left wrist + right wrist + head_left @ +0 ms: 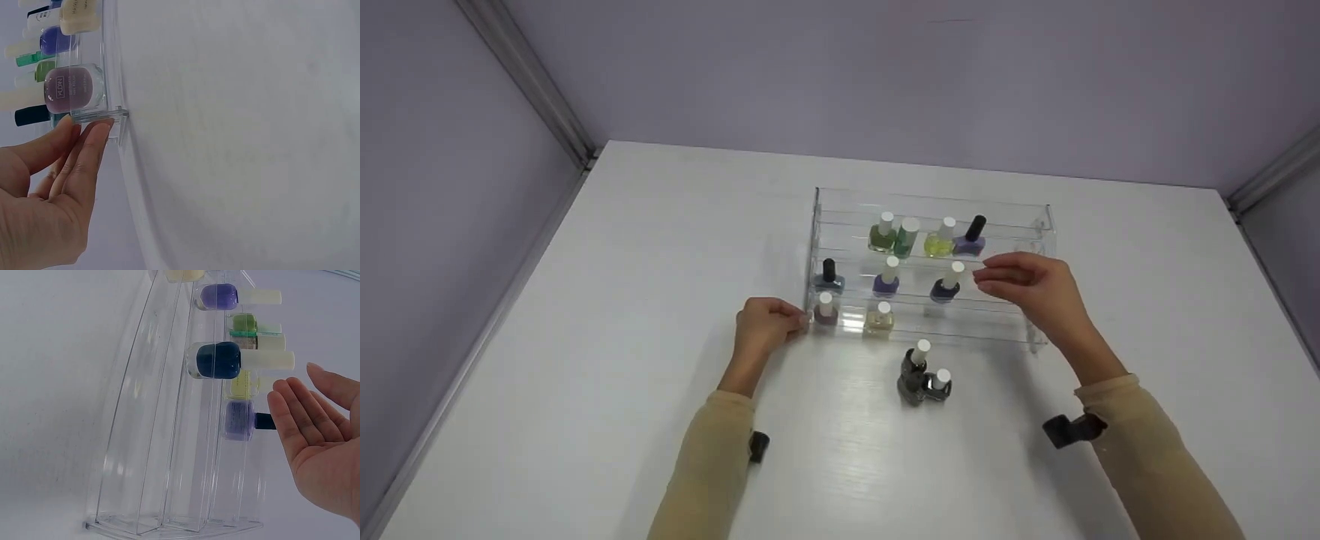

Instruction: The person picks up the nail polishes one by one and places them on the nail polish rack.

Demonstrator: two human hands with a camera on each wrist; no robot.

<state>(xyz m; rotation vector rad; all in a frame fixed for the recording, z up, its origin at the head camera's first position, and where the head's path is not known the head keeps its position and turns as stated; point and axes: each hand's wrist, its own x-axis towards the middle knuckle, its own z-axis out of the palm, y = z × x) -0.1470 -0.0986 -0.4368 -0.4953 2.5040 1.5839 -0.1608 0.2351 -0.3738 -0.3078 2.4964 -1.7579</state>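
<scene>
A clear acrylic tiered rack (930, 327) holds several nail polish bottles. My left hand (765, 324) is at its left end, thumb and fingertips gripping the side panel (95, 115) beside a mauve bottle (70, 89) and a dark-capped bottle (829, 279). My right hand (1031, 289) hovers by the middle tier, fingers loosely extended with nothing in them. Closest to it are a navy bottle (216, 360) with a white cap and a lavender bottle (239, 420) with a black cap. A purple bottle (886, 282) stands left of the navy one.
Several dark bottles (913, 386) cluster on the white table (585, 360) before the rack. Green (882, 238) and yellow (938, 245) bottles occupy the top tier, a cream bottle (879, 320) the front tier. Pale walls (885, 90) enclose the table's back and sides.
</scene>
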